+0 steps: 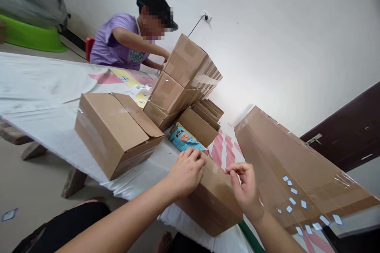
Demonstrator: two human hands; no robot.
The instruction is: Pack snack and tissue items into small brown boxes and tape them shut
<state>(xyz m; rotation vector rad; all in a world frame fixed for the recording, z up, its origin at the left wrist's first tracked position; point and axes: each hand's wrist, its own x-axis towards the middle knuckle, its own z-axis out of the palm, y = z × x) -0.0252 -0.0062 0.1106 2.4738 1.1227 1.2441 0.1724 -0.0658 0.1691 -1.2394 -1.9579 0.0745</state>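
Note:
Directly before me, a closed cardboard box (219, 205) lies across the table corner. My left hand (188, 170) rests at its upper left end, fingers curled and closed, with whatever is under the fingertips hidden. Just above the box's right end, my right hand (245, 187) pinches thumb and fingers together; anything between them is too small to name. A blue snack packet (185, 138) lies just beyond my left hand, against an open cardboard box (199, 125).
Left stands another cardboard box (108, 122); stacked boxes (178, 81) rise behind it. A large cardboard sheet (285, 158) on the right carries several small blue-edged stickers (292, 201). Across the white-covered table (38, 83) sits a person (118, 41) in purple. A fan (32, 4) stands far left.

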